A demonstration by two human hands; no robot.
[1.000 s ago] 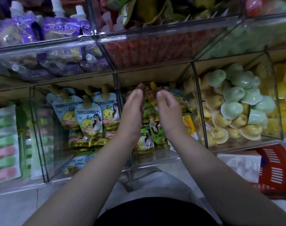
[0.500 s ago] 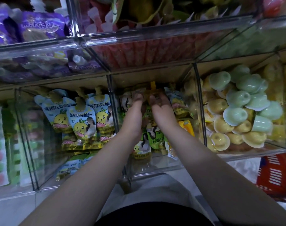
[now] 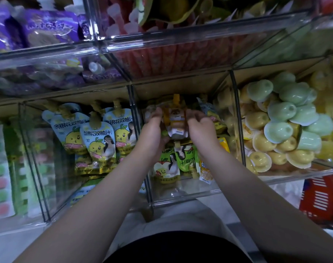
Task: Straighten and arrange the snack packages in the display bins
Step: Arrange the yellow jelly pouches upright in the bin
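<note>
- Pouch [image 3: 175,121]: near the bin's [image 3: 182,192] back edge, gripped at its sides by left hand [image 3: 152,132] and right hand [image 3: 201,128].
- Risk: uneven release may tip it onto the green pouches [image 3: 173,164] toward the front edge.

Both arms, viewed from above: we are reaching our bare left forearm [image 3: 104,186] and right forearm [image 3: 247,186] forward so that they converge. Our left hand [image 3: 152,130] and right hand [image 3: 200,128] are facing each other with fingers curled, gripping one orange pouch [image 3: 176,120] by its side edges.
</note>
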